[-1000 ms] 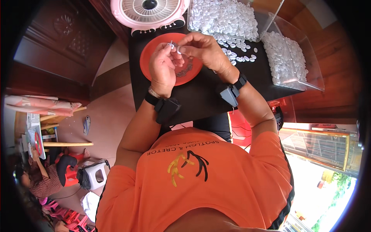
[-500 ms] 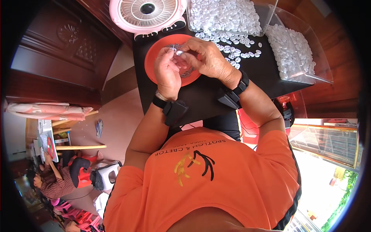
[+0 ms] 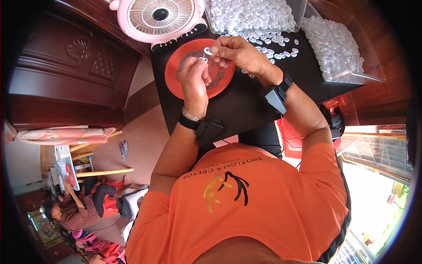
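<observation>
Over an orange-red plate, both of my hands work close together. My right hand is closed in a pinch on a small white oval plastic piece with holes in it. Just below it, my left hand pinches another small whitish piece, partly hidden by the fingertips. A thin metal bit seems to stand between the two pieces, too small to make out. Many thin grey metal bits lie in a ring in the plate.
Loose white oval pieces lie on the black table right of the plate. Two clear bins of them, one at the back and one at right, stand beyond. A pink fan is at back left. Another person sits far left.
My right hand has lifted slightly away from the left, and the oval piece in it now shows more plainly. The whole view has shifted a little.
</observation>
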`<state>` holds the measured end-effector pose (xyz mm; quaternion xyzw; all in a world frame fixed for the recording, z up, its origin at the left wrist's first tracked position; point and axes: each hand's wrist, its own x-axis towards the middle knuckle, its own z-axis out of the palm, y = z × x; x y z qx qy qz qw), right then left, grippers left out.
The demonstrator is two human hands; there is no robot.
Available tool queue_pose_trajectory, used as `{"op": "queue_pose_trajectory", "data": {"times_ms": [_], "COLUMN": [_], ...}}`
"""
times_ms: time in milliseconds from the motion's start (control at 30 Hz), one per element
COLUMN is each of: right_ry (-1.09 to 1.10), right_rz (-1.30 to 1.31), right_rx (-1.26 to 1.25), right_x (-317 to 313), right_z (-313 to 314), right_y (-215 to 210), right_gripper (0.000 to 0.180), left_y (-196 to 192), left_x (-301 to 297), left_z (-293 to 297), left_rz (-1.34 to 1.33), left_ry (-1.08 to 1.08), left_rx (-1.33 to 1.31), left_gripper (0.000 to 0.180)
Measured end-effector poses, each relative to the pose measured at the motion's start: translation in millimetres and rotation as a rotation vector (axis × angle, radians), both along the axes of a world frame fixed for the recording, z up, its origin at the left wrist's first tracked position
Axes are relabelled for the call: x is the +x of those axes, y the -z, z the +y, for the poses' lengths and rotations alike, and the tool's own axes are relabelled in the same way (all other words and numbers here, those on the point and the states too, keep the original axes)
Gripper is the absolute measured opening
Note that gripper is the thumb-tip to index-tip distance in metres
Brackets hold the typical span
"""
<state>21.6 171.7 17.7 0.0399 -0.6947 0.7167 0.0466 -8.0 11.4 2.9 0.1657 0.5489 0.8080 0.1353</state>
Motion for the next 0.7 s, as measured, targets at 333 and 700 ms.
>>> {"op": "queue_pose_trajectory", "data": {"times_ms": [333,700], "right_ry": [-0.006,0.005], "right_rz": [-0.019,0.021], "right_rx": [0.045,0.108], "right_x": [0.2,-1.3], "right_z": [-0.3,1.7], "right_y": [0.0,2.2], "right_gripper": [0.025,0.022], "left_y": [-1.4,-0.7], "left_x": [1.2,1.1], "left_z": [-0.8,-0.7], "left_rz": [0.038,0.065], "left_ry": [0.031,0.044], "left_rx": [-0.041,-0.059], "left_gripper": [0.015,0.015]}}
